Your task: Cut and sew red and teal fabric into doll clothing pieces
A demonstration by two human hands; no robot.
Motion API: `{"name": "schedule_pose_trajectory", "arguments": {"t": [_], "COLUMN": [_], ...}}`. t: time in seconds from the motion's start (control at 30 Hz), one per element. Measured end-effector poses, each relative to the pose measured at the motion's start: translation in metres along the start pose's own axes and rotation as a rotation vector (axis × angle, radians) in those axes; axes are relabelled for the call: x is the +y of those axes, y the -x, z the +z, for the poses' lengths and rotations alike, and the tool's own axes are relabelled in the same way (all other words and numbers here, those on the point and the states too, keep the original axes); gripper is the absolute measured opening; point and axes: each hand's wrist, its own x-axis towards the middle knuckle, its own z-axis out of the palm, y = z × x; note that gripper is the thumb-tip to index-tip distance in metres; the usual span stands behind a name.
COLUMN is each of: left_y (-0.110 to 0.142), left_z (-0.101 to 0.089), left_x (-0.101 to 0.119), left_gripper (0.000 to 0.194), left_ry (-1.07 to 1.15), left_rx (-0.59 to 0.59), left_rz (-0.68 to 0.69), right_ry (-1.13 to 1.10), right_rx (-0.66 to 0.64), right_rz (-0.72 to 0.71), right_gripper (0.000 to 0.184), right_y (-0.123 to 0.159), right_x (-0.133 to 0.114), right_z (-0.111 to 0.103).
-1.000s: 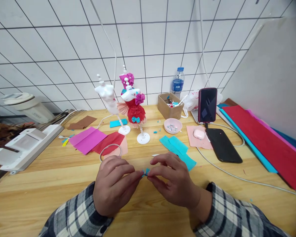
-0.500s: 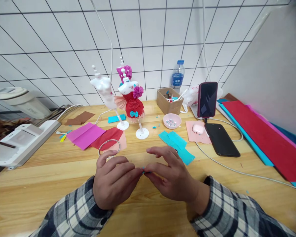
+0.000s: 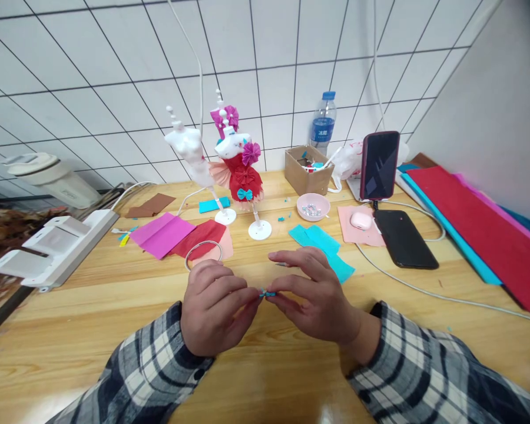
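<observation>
A small piece of turquoise crepe paper [image 3: 270, 294], folded narrow, is held between my two hands over the table's middle. My left hand [image 3: 218, 306] pinches its left end between thumb and fingertips, the other fingers curled. Thumb and index finger of my right hand [image 3: 318, 294] pinch its right end. A thin grey pointed tip [image 3: 281, 264] shows by the raised fingers of my right hand; the rest of it is hidden. Beyond, a small dress form in a red paper dress [image 3: 246, 176] wears a turquoise bow [image 3: 245, 194]. A bare white dress form [image 3: 188, 150] stands left of it.
Turquoise paper sheets [image 3: 318, 238] lie just beyond my right hand. Farther back are a pink bowl [image 3: 313, 200] of beads, a cardboard box [image 3: 307, 176] and a bottle [image 3: 323, 123]. Phones, a cable and red paper [image 3: 472, 229] occupy the right; magenta paper [image 3: 161, 235] lies left.
The camera view has shifted slightly. Both hands still pinch the turquoise piece, and more of it shows between the fingertips. The grey tip has come into sight by my right hand.
</observation>
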Motion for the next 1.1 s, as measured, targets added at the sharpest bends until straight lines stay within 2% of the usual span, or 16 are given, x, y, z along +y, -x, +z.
{"name": "schedule_pose_trajectory", "arguments": {"t": [0.07,0.2,0.27,0.33,0.47,0.67,0.87,1.0,1.1], "left_y": [-0.001,-0.003,-0.002,-0.001,0.001,0.003,0.010,0.018,0.021], "left_z": [0.001,0.006,0.010,0.014,0.020,0.022,0.008,-0.002,-0.004], "left_x": [0.001,0.005,0.005,0.003,-0.003,-0.017,-0.055,-0.079,-0.083], "left_gripper": [0.017,0.006,0.010,0.013,0.013,0.016,0.019,0.021,0.021], "left_ry": [0.113,0.340,0.405,0.420,0.383,0.312,0.014,-0.087,-0.155], "left_rx": [-0.035,-0.083,-0.110,-0.148,-0.219,-0.330,-0.332,-0.418,-0.473], "left_rz": [-0.093,-0.376,-0.490,-0.540,-0.581,-0.584,-0.474,-0.412,-0.397], "right_ry": [-0.086,-0.281,-0.348,-0.376,-0.311,-0.101,0.095,0.194,0.245], "right_rx": [-0.007,-0.030,-0.043,-0.070,-0.177,-0.313,-0.538,-0.535,-0.513], "right_rz": [0.080,0.265,0.366,0.463,0.561,0.521,0.543,0.558,0.558], "right_gripper": [0.005,0.005,0.005,0.005,0.008,0.004,0.010,0.011,0.013], "right_y": [0.000,-0.003,-0.005,-0.006,-0.006,-0.006,-0.007,-0.006,-0.006], "right_x": [0.000,0.001,0.003,0.006,0.014,0.025,0.026,0.027,0.030], "right_z": [0.002,0.007,0.010,0.012,0.014,0.011,0.004,0.003,0.001]}}
